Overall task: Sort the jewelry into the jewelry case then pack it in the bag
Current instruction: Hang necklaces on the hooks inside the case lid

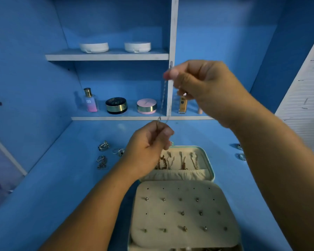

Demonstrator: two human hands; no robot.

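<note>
Shelves: I see two white compacts [94, 47] on the upper shelf; on the lower one a perfume bottle [91, 100], a black compact [116, 105], a pink compact [146, 105] and an amber bottle [183, 104].
Desk: silver rings [103, 146] lie left of the case; more silver pieces [241, 156] lie to its right.
Jewelry case [211, 171]: it lies open on the blue desk [71, 178], with gold chains [170, 162] hung in the lid and studs in the earring panel [181, 212].
In the way: my left wrist covers the lid's left corner, and my right hand hides part of the amber bottle.
Silver chain [163, 98]: it hangs in the air above the case, strung between my hands.
Right hand [198, 82]: thumb and forefinger pinch the chain's upper end.
Left hand [149, 142]: curled fingers pinch its lower end.
</note>
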